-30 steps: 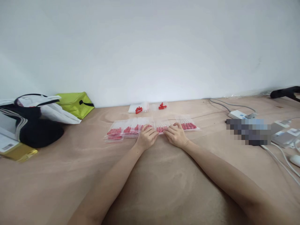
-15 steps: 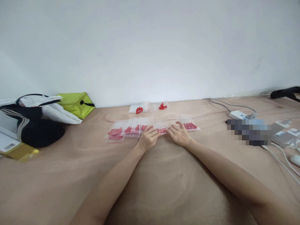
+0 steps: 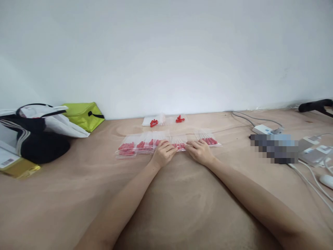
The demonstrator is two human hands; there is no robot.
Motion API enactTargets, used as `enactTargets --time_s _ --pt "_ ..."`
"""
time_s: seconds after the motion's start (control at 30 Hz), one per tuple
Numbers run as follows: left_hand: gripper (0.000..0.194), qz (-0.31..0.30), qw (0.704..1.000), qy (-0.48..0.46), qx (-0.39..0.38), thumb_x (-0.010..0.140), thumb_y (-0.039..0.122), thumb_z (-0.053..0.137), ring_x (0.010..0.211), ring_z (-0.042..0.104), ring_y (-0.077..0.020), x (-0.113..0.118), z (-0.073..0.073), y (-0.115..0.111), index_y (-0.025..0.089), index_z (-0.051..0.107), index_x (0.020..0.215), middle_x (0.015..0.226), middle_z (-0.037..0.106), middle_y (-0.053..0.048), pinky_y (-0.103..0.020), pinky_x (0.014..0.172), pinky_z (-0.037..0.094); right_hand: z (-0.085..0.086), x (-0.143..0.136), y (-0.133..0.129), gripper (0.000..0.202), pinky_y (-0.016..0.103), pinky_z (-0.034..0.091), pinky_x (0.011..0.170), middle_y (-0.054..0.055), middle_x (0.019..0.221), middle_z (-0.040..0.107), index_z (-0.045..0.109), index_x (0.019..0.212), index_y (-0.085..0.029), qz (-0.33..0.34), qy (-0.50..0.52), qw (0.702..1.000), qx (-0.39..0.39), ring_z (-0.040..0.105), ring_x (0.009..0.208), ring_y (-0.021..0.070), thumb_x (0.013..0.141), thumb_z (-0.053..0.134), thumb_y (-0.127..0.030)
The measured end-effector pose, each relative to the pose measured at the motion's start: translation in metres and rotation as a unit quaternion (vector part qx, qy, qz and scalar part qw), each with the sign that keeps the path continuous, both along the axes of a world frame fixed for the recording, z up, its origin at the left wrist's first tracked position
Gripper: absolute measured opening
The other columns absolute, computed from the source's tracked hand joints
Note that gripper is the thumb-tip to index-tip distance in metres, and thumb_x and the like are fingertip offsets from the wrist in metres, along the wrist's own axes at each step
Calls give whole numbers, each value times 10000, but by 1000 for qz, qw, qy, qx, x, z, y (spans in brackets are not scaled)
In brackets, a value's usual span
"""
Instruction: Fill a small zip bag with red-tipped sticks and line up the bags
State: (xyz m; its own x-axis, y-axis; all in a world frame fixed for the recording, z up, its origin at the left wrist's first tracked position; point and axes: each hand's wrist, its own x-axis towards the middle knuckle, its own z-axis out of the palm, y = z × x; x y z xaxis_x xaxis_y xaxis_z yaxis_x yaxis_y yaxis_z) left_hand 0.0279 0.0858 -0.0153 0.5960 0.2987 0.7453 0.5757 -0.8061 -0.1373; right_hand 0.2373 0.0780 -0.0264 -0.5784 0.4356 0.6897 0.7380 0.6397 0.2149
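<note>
Several clear zip bags with red-ended pieces lie in a row on the table. My left hand (image 3: 163,153) has its fingers closed at the lower left edge of the middle bag (image 3: 178,141). My right hand (image 3: 199,152) pinches the same bag's lower right edge. To the left lie overlapping bags, the outermost one (image 3: 126,149) partly under its neighbour. Right of my right hand rests another bag (image 3: 209,141) with white sticks and red ends. Farther back, small red pieces lie on a left bag (image 3: 154,122) and a right bag (image 3: 180,119).
At the left are a lime-green bag (image 3: 82,115), a white bag (image 3: 62,123), a black cap-like item (image 3: 44,146) and a gold-edged box (image 3: 22,167). On the right stand a power strip (image 3: 262,129), cables, a blurred dark object (image 3: 274,147) and a white mouse (image 3: 327,181).
The fingers of my right hand have lowered and drawn together at the bag's edge. My left hand has hardly moved. The whole view has shifted slightly.
</note>
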Motion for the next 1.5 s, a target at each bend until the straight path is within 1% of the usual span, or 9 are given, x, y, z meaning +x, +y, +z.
enactTargets --time_s 0.07,0.2,0.33,0.57,0.73,0.9,1.03,1.23,1.5 --pt "122 37 999 15 -14 810 239 506 793 561 -147 -4 2 -3 216 614 861 795 651 0 -355 841 385 -5 -2 5 206 237 387 639 25 902 636 595 854 -199 19 30 999 -5 561 742 98 818 402 -134" --pt "369 179 981 42 -56 758 347 560 1045 480 -244 -19 5 -9 222 528 1105 1109 565 -78 -463 941 281 -11 19 17 235 229 459 721 57 966 626 589 866 -200 7 147 989 0 576 872 118 819 370 -131" --pt "329 251 962 57 -90 767 338 540 1097 440 -267 -33 2 -8 250 547 1084 1155 533 -74 -501 956 248 -12 59 22 195 270 483 764 64 975 620 583 871 -220 -33 245 969 -19 583 885 135 816 396 -201" --pt "197 151 987 42 -40 819 203 469 883 552 -202 -31 -1 -1 272 615 933 919 648 -8 -528 932 269 -21 97 8 202 293 458 700 69 890 624 586 810 -191 -86 214 968 -96 579 801 154 773 388 -176" --pt "181 110 993 39 -33 805 195 501 903 545 -212 -14 -1 -1 272 621 917 921 650 -1 -485 862 352 -10 85 -10 238 354 328 732 80 876 619 598 882 -176 -190 151 969 -37 515 827 208 685 470 -138" --pt "174 64 995 48 -55 811 186 496 914 537 -184 12 -3 -5 238 622 919 955 634 -14 -362 785 438 3 30 -21 235 324 261 753 50 879 610 595 924 -199 -86 83 992 -30 481 825 170 737 523 -322" --pt "168 55 996 44 -60 819 190 485 925 543 -180 22 -6 -4 208 614 924 939 632 -19 -314 745 474 4 -5 -11 171 320 228 739 13 793 614 609 891 -230 -44 3 999 -1 458 780 142 792 475 -266" --pt "212 45 997 36 -56 847 197 436 881 569 -152 5 -7 -3 147 565 1008 958 620 -57 -286 774 486 0 -10 3 195 315 216 726 15 668 593 626 808 -191 -37 -38 999 12 435 711 121 816 433 -166" --pt "201 43 997 64 15 832 117 412 687 592 -134 -31 -7 -3 147 610 811 748 630 -40 -259 633 497 1 -5 1 196 315 206 744 -8 629 585 620 777 -207 -30 -32 999 21 423 671 106 816 436 -150"
